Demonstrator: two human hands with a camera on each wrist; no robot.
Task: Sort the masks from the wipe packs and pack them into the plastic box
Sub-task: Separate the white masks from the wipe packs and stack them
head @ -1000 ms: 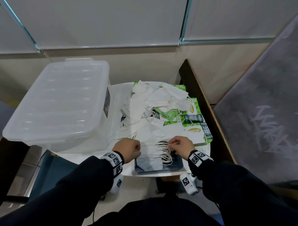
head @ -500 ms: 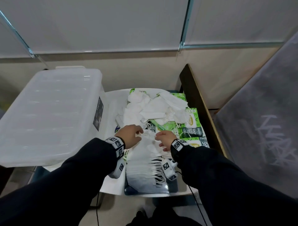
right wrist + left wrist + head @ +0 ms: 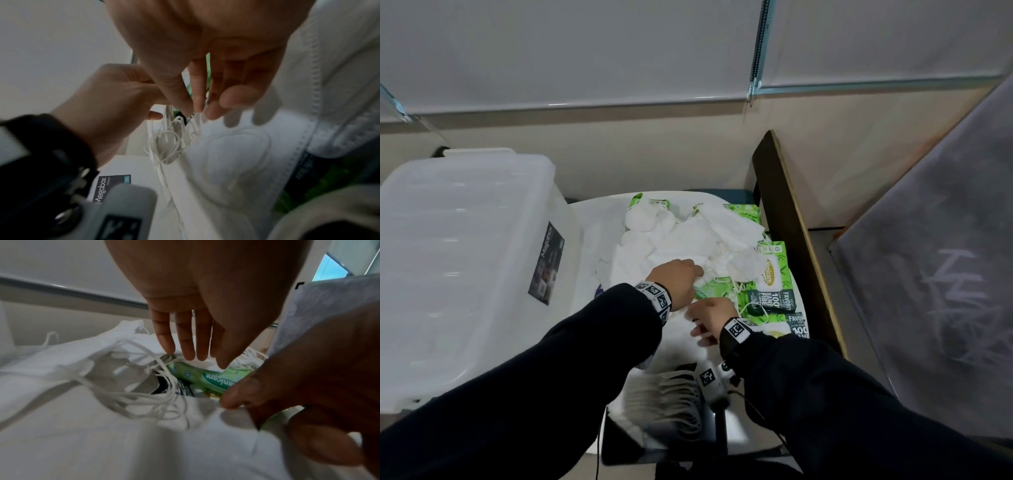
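I have both hands forward over the loose heap of masks point(image 3: 688, 240), which lies on the bench point(image 3: 592, 219) to the right of the plastic box point(image 3: 465, 260); a second earlier they were at the near edge of that heap, squaring the neat stack of masks point(image 3: 671, 401) that now sits behind my wrists. That stack therefore reads as set down, and I judge a fresh pick from the heap to be the step in hand. The left hand point(image 3: 677, 279) reaches with fingers point(image 3: 185, 344) straight and spread, tips just above a tangle of ear loops point(image 3: 131, 382) and a green wipe pack point(image 3: 207, 378) half buried at the heap's near side; it holds nothing. The right hand point(image 3: 710, 317) sits just nearer than the left, its fingertips point(image 3: 197, 105) closing on ear loops, though blur prevents me from confirming a firm pinch. More wipe packs point(image 3: 770, 291) lie at the heap's right edge. The plastic box carries its lid, so nothing is packed yet. Tangled loops may drag extra masks along.
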